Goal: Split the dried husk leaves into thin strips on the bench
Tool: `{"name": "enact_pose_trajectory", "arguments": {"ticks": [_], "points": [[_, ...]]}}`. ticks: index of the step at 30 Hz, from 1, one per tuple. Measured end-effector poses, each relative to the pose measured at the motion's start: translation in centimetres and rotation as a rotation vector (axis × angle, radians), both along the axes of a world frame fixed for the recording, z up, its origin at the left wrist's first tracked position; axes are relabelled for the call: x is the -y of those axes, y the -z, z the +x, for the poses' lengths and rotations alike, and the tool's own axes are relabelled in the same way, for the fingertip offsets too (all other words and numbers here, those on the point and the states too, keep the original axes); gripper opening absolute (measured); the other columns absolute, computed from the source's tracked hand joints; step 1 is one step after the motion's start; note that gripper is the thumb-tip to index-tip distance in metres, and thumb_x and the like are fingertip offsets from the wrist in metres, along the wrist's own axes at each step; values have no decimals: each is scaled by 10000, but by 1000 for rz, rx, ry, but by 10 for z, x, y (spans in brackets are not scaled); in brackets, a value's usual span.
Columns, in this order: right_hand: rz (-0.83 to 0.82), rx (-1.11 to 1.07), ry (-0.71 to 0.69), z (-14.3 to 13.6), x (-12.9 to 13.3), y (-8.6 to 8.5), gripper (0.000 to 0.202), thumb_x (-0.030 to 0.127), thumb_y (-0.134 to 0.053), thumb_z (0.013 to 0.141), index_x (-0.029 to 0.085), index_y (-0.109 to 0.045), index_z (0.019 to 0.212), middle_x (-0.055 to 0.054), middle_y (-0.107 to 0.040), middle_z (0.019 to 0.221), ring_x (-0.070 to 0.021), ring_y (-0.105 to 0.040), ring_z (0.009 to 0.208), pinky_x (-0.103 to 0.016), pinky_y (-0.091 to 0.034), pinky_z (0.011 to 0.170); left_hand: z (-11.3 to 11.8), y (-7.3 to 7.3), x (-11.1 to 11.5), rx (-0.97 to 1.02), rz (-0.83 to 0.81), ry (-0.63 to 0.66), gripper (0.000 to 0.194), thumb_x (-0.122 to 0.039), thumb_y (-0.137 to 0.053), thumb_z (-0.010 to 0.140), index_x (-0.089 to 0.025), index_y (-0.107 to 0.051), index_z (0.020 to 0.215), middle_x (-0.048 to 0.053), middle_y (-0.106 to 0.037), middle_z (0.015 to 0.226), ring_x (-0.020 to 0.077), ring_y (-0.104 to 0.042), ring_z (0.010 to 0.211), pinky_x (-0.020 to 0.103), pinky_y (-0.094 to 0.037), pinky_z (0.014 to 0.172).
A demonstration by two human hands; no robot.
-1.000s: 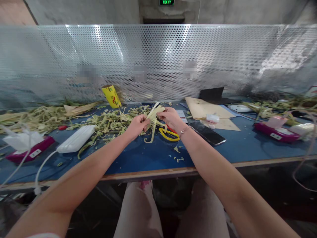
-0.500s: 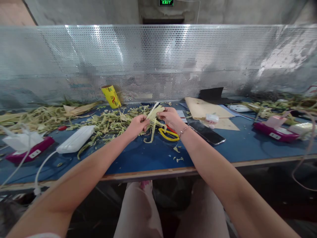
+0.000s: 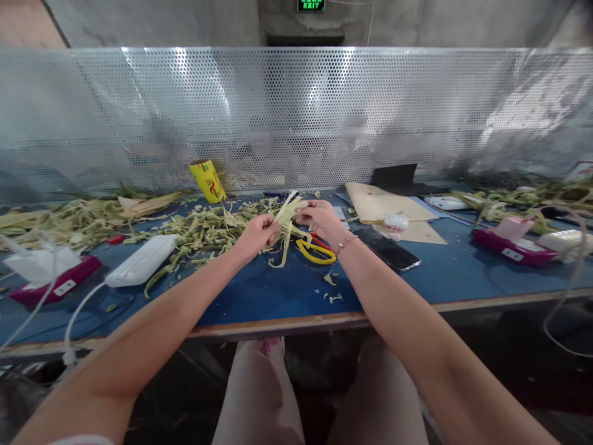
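Pale green-yellow dried husk strips (image 3: 288,216) are stretched between my hands just above the blue table (image 3: 273,296). My left hand (image 3: 260,235) pinches their left side between thumb and fingers. On the other side, my right hand (image 3: 320,219) grips the upper right part with closed fingertips. One loose strip hangs down and curls near the table. Scissors with yellow handles (image 3: 315,252) lie just below my right hand, partly covered by the husk and hand. A heap of small husk scraps (image 3: 204,232) spreads to the left of my left hand.
A black phone (image 3: 386,248) lies right of my right wrist. A yellow tube (image 3: 207,180) leans near the perforated metal screen (image 3: 296,105). Brown cardboard (image 3: 384,204) lies at right. A white power strip (image 3: 141,259) and purple power blocks (image 3: 513,247) trail cords.
My hands keep their grip on the husk strips in almost the same place. The right fingers have shifted only very slightly.
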State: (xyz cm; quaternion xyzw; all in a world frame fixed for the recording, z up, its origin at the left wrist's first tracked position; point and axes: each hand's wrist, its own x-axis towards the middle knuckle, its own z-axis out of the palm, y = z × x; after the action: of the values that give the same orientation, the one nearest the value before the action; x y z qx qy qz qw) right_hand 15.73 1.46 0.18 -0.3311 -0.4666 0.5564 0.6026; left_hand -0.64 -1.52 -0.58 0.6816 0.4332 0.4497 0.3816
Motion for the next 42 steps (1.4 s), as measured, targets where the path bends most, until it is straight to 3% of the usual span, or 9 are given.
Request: {"name": "enact_pose_trajectory", "arguments": {"ticks": [28,36,42], "points": [[-62,-65,103,11,-10,-1,156,-46,-590,627,106,-561,613,14,-513,526,-47,-472,486,-182,-418,500,2,-2,2,46,-55,1,203,-257,-589,723,-160,-455,607,-63,-395,433,47,-367,391,200,-354,435],[-28,-130,208,27,-21,0,180,-8,-663,547,124,-540,551,5,-527,582,-67,-499,555,-207,-445,548,0,0,1,84,-83,-42,192,-205,-605,723,-147,-454,620,-57,-431,481,34,-378,383,194,-351,421],[-28,-91,202,27,-21,2,158,18,-642,570,136,-538,578,24,-509,561,-57,-476,530,-194,-412,521,-2,0,-1,182,-140,-35,200,-208,-617,724,-140,-465,613,-57,-425,443,34,-389,380,175,-359,412]]}}
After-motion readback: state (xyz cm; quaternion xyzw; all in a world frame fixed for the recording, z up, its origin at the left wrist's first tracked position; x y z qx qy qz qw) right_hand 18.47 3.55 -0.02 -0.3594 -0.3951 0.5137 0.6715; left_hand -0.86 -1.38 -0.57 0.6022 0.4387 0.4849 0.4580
